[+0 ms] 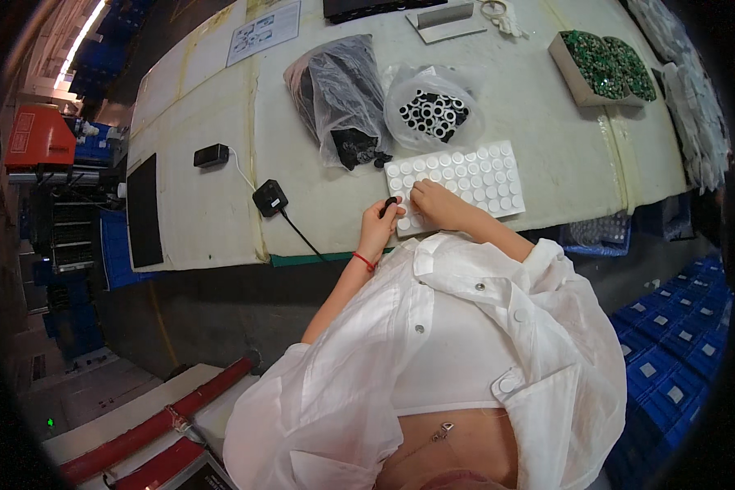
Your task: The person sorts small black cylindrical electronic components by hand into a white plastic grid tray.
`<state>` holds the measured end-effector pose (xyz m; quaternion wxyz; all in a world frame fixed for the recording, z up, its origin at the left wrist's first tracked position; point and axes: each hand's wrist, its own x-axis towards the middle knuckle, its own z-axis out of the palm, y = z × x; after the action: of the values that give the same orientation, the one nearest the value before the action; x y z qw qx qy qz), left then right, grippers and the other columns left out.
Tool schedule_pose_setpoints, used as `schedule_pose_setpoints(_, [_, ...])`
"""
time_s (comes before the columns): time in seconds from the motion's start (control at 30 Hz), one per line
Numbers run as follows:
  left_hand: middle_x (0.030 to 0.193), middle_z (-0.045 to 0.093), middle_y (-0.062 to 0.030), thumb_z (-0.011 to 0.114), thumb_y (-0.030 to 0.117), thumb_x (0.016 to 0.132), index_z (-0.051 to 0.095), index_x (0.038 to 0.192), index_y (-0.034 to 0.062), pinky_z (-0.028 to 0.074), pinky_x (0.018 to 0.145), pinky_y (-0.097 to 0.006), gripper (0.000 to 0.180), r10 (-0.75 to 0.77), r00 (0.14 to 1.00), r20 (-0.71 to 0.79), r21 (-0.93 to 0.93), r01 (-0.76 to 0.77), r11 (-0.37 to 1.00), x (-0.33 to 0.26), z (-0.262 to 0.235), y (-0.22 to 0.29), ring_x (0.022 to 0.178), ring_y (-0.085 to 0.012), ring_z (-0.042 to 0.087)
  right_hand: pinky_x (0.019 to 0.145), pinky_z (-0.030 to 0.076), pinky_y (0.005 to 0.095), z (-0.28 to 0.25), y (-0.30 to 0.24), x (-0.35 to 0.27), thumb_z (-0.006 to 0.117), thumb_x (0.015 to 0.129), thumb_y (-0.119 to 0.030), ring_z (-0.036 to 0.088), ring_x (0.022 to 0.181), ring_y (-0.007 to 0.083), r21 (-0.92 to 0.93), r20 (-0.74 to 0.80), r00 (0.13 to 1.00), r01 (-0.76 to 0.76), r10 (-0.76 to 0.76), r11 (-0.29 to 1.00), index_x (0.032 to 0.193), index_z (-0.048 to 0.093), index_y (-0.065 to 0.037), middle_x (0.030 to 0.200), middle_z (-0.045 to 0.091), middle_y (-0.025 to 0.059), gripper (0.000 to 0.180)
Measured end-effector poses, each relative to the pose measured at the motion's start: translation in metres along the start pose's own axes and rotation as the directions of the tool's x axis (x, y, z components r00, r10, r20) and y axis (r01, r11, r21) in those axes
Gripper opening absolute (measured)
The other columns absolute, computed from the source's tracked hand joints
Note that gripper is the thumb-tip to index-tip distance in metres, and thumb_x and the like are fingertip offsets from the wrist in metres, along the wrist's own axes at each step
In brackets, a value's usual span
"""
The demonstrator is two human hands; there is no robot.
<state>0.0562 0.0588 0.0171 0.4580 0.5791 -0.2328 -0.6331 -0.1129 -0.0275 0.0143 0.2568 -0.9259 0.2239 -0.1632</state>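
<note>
The person's left hand (376,222) pinches a small black piece (388,207) beside the near-left edge of a white tray (506,213) of round white parts (505,202). The right hand (437,204) is over that tray, fingers bent down; I can't tell whether they grip anything. On the bench (204,216), beyond both hands, a clear bag (457,77) holds black-and-white rings (433,114).
</note>
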Motion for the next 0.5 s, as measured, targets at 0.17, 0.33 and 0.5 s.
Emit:
schedule_pose_setpoints(0.17, [0.081, 0.063, -0.0033, 0.051, 0.014, 0.093, 0.059, 0.107, -0.001, 0.03, 0.045, -0.018, 0.023, 0.071, 0.997, -0.01, 0.083, -0.07, 0.994, 0.004, 0.002, -0.003, 0.051, -0.0016, 0.037, 0.07, 0.043, 0.0375, -0.033, -0.013, 0.004, 0.057, 0.071, -0.001, 0.052, 0.075, 0.032, 0.341, 0.145, 0.977, -0.201, 0.16, 0.919, 0.078, 0.049, 0.0, 0.077, 0.054, 0.0143, 0.01])
schedule_pose_setpoints(0.33, [0.073, 0.06, -0.0014, 0.051, 0.013, 0.091, 0.059, 0.106, 0.0015, 0.031, 0.045, -0.018, 0.02, 0.168, 0.983, 0.067, 0.333, -0.181, 0.926, 0.004, 0.018, 0.003, 0.053, -0.0031, 0.041, 0.059, 0.043, 0.0241, -0.039, -0.018, 0.02, 0.056, 0.082, -0.001, 0.049, 0.064, 0.0115, 0.757, 0.053, 0.893, -0.328, 0.447, 0.565, 0.084, 0.048, -0.002, 0.073, 0.053, 0.004, 0.009])
schedule_pose_setpoints(0.5, [0.064, 0.05, 0.0016, 0.05, 0.011, 0.091, 0.057, 0.113, 0.0022, 0.03, 0.045, -0.018, 0.024, 0.049, 0.994, 0.093, 0.176, -0.065, 0.982, 0.007, 0.025, 0.0, 0.052, -0.0038, 0.041, 0.053, 0.042, 0.0205, -0.003, -0.007, 0.009, 0.057, 0.084, -0.005, 0.05, 0.06, 0.0059, 0.804, 0.099, 0.861, -0.365, 0.499, 0.469, 0.084, 0.05, -0.002, 0.071, 0.055, 0.0003, 0.008])
